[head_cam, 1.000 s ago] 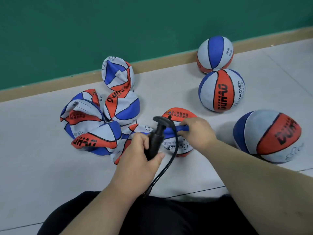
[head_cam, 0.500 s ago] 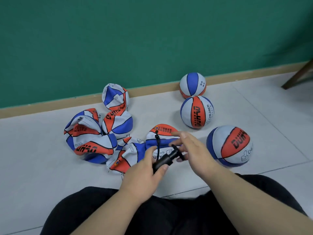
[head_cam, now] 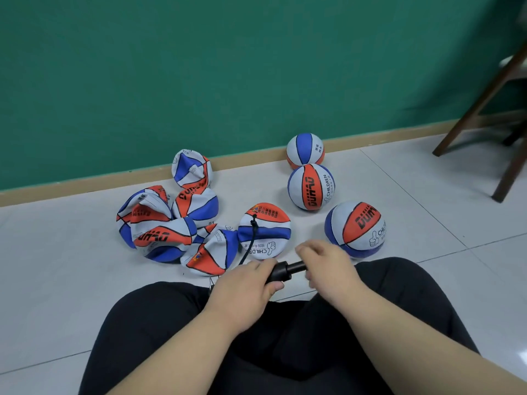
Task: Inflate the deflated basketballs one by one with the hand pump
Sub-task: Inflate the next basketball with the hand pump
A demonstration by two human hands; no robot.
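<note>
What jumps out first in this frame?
The heap of crumpled, deflated basketballs on the floor, left of centre, catches the eye first. It contrasts with three round inflated basketballs to the right, near the green wall. At bottom centre the left hand grips the black hand pump and the right hand holds its handle end, while the hose runs to the nearest flat ball.

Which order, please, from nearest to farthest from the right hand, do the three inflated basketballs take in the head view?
1. Near inflated ball, on the floor just beyond the right hand, which grips the hand pump.
2. Middle inflated ball, farther back, orange stripe facing the camera.
3. Far inflated ball, by the baseboard, blue stripe showing.
</note>
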